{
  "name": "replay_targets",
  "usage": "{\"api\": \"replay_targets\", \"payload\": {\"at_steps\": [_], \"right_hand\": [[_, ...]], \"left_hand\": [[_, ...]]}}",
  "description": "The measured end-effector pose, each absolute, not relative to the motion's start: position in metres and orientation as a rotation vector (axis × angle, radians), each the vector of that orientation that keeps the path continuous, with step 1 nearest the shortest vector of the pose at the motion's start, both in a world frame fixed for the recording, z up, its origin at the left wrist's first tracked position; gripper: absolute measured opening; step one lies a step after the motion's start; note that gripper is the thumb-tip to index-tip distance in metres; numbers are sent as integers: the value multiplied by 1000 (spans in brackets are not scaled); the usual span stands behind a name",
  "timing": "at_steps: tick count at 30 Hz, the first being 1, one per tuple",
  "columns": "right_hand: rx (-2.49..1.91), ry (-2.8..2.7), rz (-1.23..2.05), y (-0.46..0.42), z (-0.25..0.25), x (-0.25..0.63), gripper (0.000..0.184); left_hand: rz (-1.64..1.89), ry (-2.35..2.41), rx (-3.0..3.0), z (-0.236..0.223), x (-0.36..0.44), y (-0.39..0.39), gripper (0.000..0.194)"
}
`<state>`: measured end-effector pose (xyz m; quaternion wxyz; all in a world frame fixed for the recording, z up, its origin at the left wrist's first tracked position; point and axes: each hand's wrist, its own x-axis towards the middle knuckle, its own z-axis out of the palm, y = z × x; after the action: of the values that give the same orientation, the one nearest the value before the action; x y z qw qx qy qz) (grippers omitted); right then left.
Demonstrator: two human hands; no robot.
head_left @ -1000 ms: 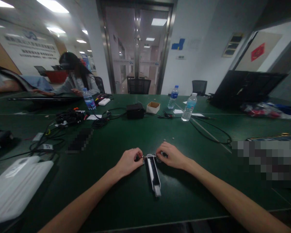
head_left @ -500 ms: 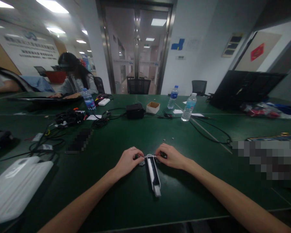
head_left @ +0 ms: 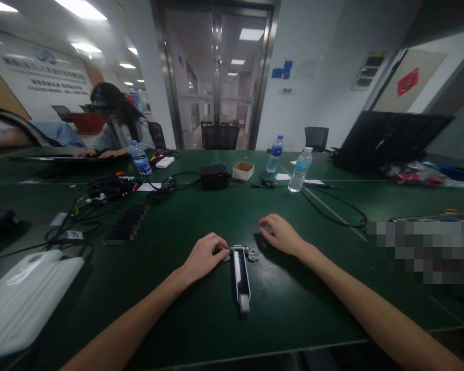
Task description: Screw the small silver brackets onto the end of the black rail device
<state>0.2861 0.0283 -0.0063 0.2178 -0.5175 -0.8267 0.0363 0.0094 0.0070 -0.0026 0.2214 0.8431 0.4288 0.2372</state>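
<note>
A long, narrow part with a whitish rim, a white strip and a dark inside [head_left: 241, 275] lies on the green table, its pale block-like end towards me. At its far end is a crosspiece with small metal tabs [head_left: 252, 253] on either side. My left hand [head_left: 208, 254] pinches the left end of that crosspiece between thumb and fingers. Off to the right and a little beyond the part, my right hand [head_left: 280, 234] hovers low over the table, fingers bent and slightly apart, with nothing visible in them. What lies under it is hidden.
Beyond the hands stand a small open box [head_left: 243, 171], a black box [head_left: 214, 176] and water bottles [head_left: 300, 170]. Cables [head_left: 112, 188] and a dark phone-like slab [head_left: 126, 225] lie left, near a white casing [head_left: 31, 296]. Another person [head_left: 116, 123] sits across at far left.
My right hand has let go of the crosspiece and moved up and right, over where two small metal pieces lay. The part's near end has shifted slightly left. My left hand stays put.
</note>
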Motion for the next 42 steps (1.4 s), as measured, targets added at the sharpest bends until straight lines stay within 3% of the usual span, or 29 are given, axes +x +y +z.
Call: {"api": "replay_targets", "payload": {"at_steps": [4,11,23,42], "right_hand": [[-1746,-2219,-118,47,-20,314,31],[-1866,-2250,52,57,-22,331,21],[-1230,-2353,565,19,5,279,9],[-1208,-2344,814,5,8,262,15]], "left_hand": [[650,1186,2323,-3,10,6,15],[635,1192,2327,-6,10,5,15],[623,1180,2534,-11,8,4,14],[500,1228,2544,-8,9,4,16]]}}
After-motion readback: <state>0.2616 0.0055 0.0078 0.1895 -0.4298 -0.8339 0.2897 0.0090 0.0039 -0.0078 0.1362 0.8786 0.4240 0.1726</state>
